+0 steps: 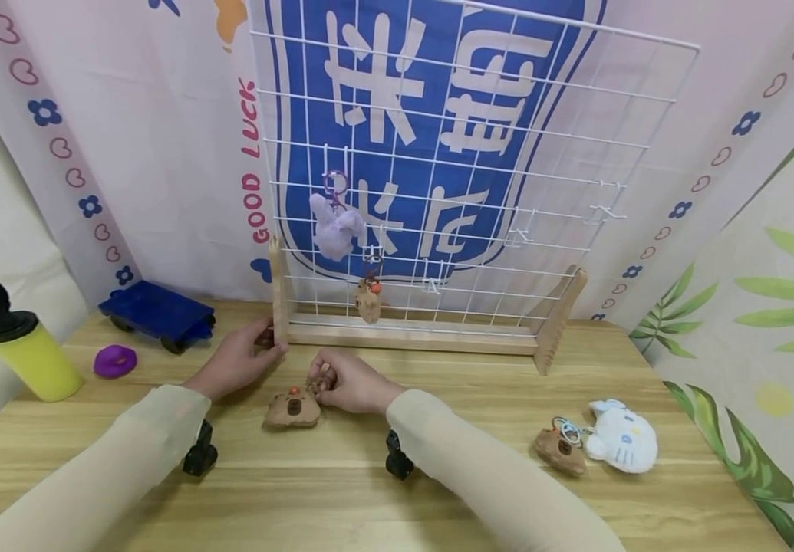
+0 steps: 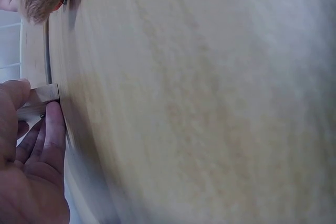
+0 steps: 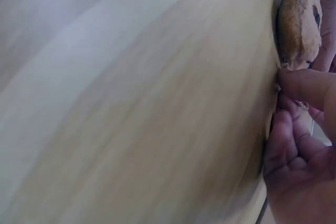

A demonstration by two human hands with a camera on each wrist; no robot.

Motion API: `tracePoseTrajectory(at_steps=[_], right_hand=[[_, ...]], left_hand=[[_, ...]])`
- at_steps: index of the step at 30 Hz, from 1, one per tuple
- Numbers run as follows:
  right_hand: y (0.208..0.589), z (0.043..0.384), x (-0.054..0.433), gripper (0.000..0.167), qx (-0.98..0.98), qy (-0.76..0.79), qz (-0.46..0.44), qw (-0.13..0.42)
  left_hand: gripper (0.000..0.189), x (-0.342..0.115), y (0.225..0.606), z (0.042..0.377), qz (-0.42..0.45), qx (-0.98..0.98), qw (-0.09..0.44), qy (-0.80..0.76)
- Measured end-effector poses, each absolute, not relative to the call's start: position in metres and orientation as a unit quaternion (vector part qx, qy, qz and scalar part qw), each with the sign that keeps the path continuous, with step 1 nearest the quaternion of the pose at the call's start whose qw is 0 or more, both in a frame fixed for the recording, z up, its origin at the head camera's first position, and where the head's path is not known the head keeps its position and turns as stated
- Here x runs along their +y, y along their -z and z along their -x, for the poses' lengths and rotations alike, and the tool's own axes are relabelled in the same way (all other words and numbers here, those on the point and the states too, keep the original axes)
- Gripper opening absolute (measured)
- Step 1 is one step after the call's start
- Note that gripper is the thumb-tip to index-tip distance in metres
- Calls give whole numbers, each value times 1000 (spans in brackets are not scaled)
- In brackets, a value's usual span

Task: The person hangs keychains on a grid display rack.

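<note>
Fingers and thumb of the left hand (image 1: 238, 359) close around the wooden upright (image 1: 279, 295) at the rack's left end, gripping it near its foot. Thumb and fingertips of the right hand (image 1: 355, 382) press together, pinching the ring end of a brown plush keychain (image 1: 293, 410). That keychain lies on the table between the hands, in front of the rack: a wide, rounded fuzzy head with a dark snout and an orange ball on top. Left to right stand a smooth yellow cylinder (image 1: 37, 364) with a black top, a purple rounded piece (image 1: 115, 359) and a glossy blue cart (image 1: 155, 309) with dark wheels. Farther right, the white wire grid (image 1: 397, 157) bears a fluffy lavender plush (image 1: 336, 228) and a smaller brown plush (image 1: 368, 303). On the wood-grained table (image 1: 341, 483) at right, another brown plush (image 1: 561, 451) lies beside a white cat-faced plush (image 1: 623, 441).
</note>
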State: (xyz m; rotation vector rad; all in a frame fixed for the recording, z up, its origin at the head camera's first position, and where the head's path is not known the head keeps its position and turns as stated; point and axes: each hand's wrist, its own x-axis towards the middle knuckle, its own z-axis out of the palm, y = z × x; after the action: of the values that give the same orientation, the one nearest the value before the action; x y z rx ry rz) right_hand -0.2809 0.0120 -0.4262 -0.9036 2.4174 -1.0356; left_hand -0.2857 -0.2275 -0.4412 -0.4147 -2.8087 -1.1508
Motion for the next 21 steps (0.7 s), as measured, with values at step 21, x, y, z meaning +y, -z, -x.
tracePoseTrajectory(at_steps=[21], right_hand=[[434, 284, 53, 24, 758, 570, 207, 241]], left_hand=[[50, -228, 442, 286, 137, -918, 40, 370]])
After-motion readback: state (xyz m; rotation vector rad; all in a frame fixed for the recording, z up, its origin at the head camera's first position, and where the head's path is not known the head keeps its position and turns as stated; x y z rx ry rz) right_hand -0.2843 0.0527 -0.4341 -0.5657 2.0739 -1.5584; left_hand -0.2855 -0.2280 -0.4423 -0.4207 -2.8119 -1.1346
